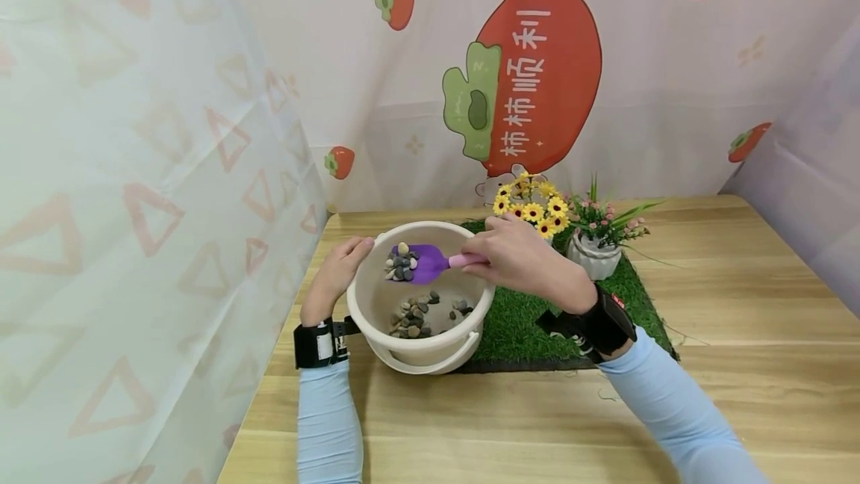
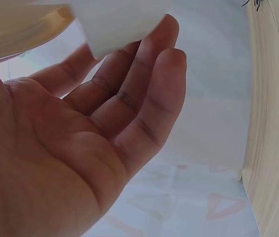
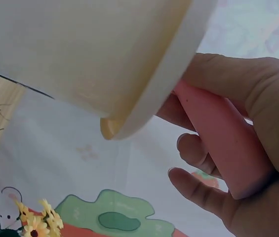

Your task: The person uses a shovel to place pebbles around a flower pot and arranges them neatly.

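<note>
A cream bucket [image 1: 425,361] stands upright on the table, with grey and tan pebbles [image 1: 413,317] on its floor. At its left side my left hand [image 1: 334,278] holds the rim; in the left wrist view its fingers [image 2: 149,108] curve loosely beside the bucket wall. My right hand [image 1: 520,256] grips the pink handle [image 1: 465,260] of a small shovel with a purple blade [image 1: 428,264]. The blade is over the bucket opening, and a heap of pebbles [image 1: 402,266] lies on it. From the right wrist view, the bucket hides the shovel's blade.
Right of the bucket lies a green turf mat [image 1: 531,323]. On its back part stand yellow flowers [image 1: 534,211] and a white pot [image 1: 594,256] with pink flowers and leaves. The bucket's handle [image 1: 430,368] hangs down in front. A patterned cloth [image 1: 416,95] closes off the back.
</note>
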`<state>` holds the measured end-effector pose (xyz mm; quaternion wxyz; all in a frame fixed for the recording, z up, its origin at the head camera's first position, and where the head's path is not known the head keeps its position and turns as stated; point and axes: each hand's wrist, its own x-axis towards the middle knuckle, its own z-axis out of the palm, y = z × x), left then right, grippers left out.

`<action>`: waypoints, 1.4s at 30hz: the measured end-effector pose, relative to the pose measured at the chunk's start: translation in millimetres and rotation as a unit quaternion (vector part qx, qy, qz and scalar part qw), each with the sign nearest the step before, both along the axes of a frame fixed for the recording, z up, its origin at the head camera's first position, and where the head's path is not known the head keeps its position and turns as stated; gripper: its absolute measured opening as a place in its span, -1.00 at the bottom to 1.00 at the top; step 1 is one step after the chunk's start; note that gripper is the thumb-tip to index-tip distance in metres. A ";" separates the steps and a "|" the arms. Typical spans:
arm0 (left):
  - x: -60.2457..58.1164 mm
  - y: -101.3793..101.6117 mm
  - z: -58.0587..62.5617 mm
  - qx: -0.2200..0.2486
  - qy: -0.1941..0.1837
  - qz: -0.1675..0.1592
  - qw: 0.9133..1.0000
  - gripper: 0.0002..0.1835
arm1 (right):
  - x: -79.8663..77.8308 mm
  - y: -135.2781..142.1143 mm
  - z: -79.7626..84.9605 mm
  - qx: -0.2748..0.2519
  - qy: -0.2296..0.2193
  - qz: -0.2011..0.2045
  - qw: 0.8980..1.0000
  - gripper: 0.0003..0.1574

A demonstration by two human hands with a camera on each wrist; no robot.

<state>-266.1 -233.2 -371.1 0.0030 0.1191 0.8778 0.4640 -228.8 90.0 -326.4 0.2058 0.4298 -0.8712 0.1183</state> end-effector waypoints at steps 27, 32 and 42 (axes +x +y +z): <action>-11.8 -7.3 -17.2 0.003 0.004 0.004 1.000 -0.48 | 8.8 46.0 13.6 0.002 -0.011 -0.028 1.000 -0.84; -11.3 -6.9 -14.2 -0.009 0.009 0.008 1.000 -0.47 | 12.1 60.8 14.0 0.001 -0.016 -0.048 0.999 -0.85; -9.3 -6.4 -12.5 -0.016 0.009 0.005 1.000 -0.46 | 20.8 85.9 6.8 -0.014 0.005 -0.069 0.998 -0.87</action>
